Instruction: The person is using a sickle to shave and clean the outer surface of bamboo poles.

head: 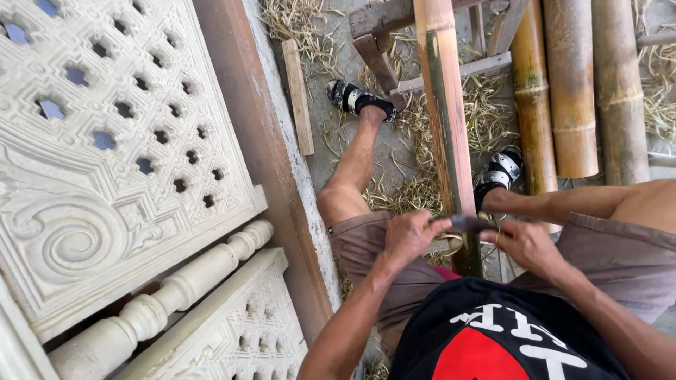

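Two hands point(468, 239) w/ dark blade point(468, 223), smooth bamboo pole point(443, 105)

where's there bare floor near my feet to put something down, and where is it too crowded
The barest patch is the grey concrete floor between the loose wooden slat and your left leg. Right of the bamboo pole it is crowded: bamboo shavings, upright bamboo culms. Both hands, left hand and right hand, fill the space on your lap.

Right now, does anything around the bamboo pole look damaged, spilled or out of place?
Pale bamboo shavings lie strewn over the floor around both feet. The bamboo pole shows a long dark strip where its skin is pared off. Nothing else stands out.
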